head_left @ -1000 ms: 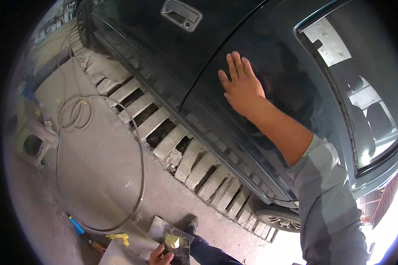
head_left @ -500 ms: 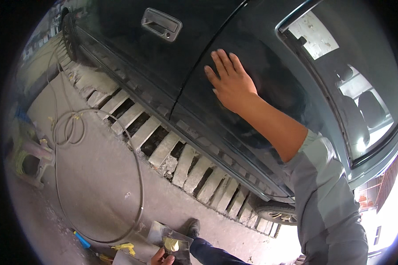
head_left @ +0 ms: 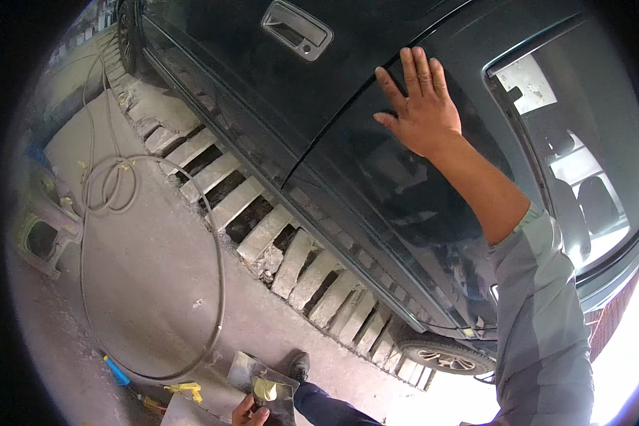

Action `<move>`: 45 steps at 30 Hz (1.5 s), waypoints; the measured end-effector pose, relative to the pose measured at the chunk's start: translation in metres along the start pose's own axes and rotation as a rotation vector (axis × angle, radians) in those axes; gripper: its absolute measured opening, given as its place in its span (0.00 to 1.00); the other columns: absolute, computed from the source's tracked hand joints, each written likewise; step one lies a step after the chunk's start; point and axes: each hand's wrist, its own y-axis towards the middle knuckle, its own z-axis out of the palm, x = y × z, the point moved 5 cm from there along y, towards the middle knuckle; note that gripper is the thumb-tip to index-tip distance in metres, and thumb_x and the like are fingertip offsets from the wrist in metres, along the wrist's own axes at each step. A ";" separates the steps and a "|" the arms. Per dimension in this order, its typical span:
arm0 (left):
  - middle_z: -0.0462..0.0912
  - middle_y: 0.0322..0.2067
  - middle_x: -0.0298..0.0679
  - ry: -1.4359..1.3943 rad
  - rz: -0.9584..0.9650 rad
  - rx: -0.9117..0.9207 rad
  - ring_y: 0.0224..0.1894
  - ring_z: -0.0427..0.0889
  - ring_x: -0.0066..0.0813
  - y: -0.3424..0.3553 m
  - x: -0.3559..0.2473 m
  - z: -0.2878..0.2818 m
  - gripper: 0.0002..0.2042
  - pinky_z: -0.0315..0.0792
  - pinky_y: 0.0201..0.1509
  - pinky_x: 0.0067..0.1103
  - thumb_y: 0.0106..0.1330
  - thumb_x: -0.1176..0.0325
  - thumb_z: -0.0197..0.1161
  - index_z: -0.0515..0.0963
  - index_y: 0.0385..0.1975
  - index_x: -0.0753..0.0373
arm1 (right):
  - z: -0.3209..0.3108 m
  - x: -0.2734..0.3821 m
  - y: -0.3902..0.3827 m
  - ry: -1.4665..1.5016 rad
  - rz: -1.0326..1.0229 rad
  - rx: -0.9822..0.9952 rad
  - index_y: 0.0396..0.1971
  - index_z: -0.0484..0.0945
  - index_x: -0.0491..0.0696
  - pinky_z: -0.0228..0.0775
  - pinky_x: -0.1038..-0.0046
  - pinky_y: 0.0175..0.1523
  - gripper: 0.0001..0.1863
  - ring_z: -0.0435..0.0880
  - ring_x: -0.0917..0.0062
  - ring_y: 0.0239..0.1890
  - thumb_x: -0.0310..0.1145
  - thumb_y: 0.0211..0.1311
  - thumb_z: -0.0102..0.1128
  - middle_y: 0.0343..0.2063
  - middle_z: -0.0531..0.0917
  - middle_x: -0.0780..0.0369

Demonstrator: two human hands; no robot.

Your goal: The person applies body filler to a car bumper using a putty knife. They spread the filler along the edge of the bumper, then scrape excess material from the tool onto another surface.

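My right hand (head_left: 427, 112) lies flat on the dark green car panel (head_left: 376, 153), fingers spread. Its fingertips are beside the dark seam (head_left: 334, 121) between two panels, to the right of the silver door handle (head_left: 297, 30). At the bottom edge, my left hand (head_left: 250, 412) is partly cut off by the frame. It grips a flat grey plate (head_left: 285, 395) that carries a pale yellow dab of putty (head_left: 265, 389). The fingers under the plate are hidden.
Slatted concrete blocks (head_left: 263, 231) run along the floor beneath the car sill. A hose (head_left: 222, 284) loops across the floor at left, near a plastic stool (head_left: 50, 227). A yellow spray gun (head_left: 184, 390) and a blue-handled tool (head_left: 116, 370) lie at lower left. A car wheel (head_left: 447, 356) is at lower right.
My right hand has slid up and to the right across the panel, away from the door handle. The view has shifted slightly. My left hand still grips the plate.
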 end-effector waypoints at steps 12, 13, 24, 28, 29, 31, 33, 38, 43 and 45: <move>0.80 0.46 0.38 -0.425 -0.031 -0.096 0.45 0.76 0.23 0.007 -0.001 0.011 0.20 0.68 0.51 0.20 0.55 0.78 0.63 0.74 0.50 0.72 | 0.025 0.069 -0.020 -0.060 -0.315 0.157 0.74 0.46 0.63 0.17 0.59 0.76 0.35 0.28 0.63 0.76 0.62 0.71 0.27 0.75 0.37 0.56; 0.80 0.45 0.38 -0.471 -0.024 -0.127 0.45 0.76 0.24 0.004 -0.004 0.011 0.19 0.68 0.51 0.20 0.55 0.78 0.63 0.75 0.49 0.71 | 0.025 0.073 -0.021 -0.070 -0.333 0.167 0.74 0.46 0.63 0.16 0.59 0.76 0.35 0.27 0.63 0.76 0.62 0.72 0.27 0.75 0.37 0.56; 0.80 0.47 0.40 -0.422 0.037 -0.138 0.49 0.77 0.28 -0.013 -0.016 0.018 0.26 0.67 0.57 0.23 0.56 0.66 0.69 0.73 0.54 0.73 | 0.000 0.030 -0.016 -0.039 -0.127 0.063 0.74 0.45 0.60 0.18 0.59 0.76 0.34 0.29 0.67 0.77 0.58 0.73 0.32 0.75 0.39 0.58; 0.80 0.49 0.40 -0.522 0.058 -0.137 0.50 0.77 0.28 -0.008 -0.013 0.040 0.26 0.67 0.58 0.23 0.57 0.69 0.67 0.72 0.56 0.74 | 0.006 0.047 -0.017 -0.049 -0.175 0.125 0.74 0.45 0.61 0.17 0.60 0.76 0.34 0.28 0.61 0.76 0.58 0.73 0.29 0.75 0.38 0.55; 0.80 0.49 0.40 -0.536 0.059 -0.136 0.50 0.77 0.28 -0.006 -0.006 0.047 0.26 0.67 0.58 0.23 0.58 0.70 0.67 0.72 0.56 0.74 | 0.008 0.054 -0.017 -0.059 -0.203 0.141 0.74 0.45 0.61 0.17 0.60 0.76 0.34 0.28 0.60 0.76 0.58 0.73 0.29 0.74 0.38 0.54; 0.80 0.49 0.41 -0.547 0.082 -0.113 0.50 0.78 0.28 -0.005 -0.012 0.057 0.23 0.68 0.58 0.23 0.60 0.73 0.64 0.72 0.56 0.73 | 0.024 0.075 -0.021 -0.051 -0.337 0.125 0.74 0.46 0.60 0.18 0.58 0.76 0.35 0.29 0.58 0.76 0.59 0.72 0.31 0.74 0.38 0.52; 0.80 0.49 0.41 -0.565 0.066 -0.126 0.50 0.78 0.28 -0.007 -0.022 0.067 0.23 0.68 0.58 0.23 0.60 0.73 0.64 0.72 0.56 0.73 | 0.029 0.098 -0.027 -0.066 -0.451 0.161 0.74 0.46 0.59 0.19 0.57 0.76 0.35 0.30 0.58 0.76 0.58 0.73 0.31 0.74 0.39 0.53; 0.80 0.50 0.41 -0.538 0.091 -0.166 0.51 0.78 0.28 -0.019 -0.018 0.064 0.27 0.69 0.57 0.23 0.59 0.67 0.67 0.71 0.57 0.74 | 0.065 0.146 -0.054 -0.098 -0.688 0.138 0.74 0.48 0.56 0.22 0.58 0.76 0.35 0.35 0.59 0.76 0.57 0.73 0.34 0.74 0.43 0.53; 0.80 0.49 0.41 -0.497 0.044 -0.211 0.49 0.79 0.29 -0.036 -0.005 0.055 0.29 0.70 0.56 0.24 0.58 0.63 0.69 0.71 0.56 0.73 | 0.103 0.170 -0.118 -0.074 -0.814 0.216 0.73 0.49 0.54 0.23 0.58 0.76 0.35 0.36 0.58 0.76 0.56 0.73 0.33 0.74 0.43 0.53; 0.80 0.48 0.41 -0.488 0.014 -0.221 0.48 0.80 0.29 -0.041 -0.008 0.054 0.29 0.71 0.54 0.24 0.58 0.63 0.69 0.72 0.56 0.73 | 0.110 0.165 -0.152 0.001 -0.828 0.223 0.73 0.50 0.53 0.24 0.57 0.76 0.35 0.36 0.57 0.76 0.55 0.73 0.36 0.74 0.44 0.52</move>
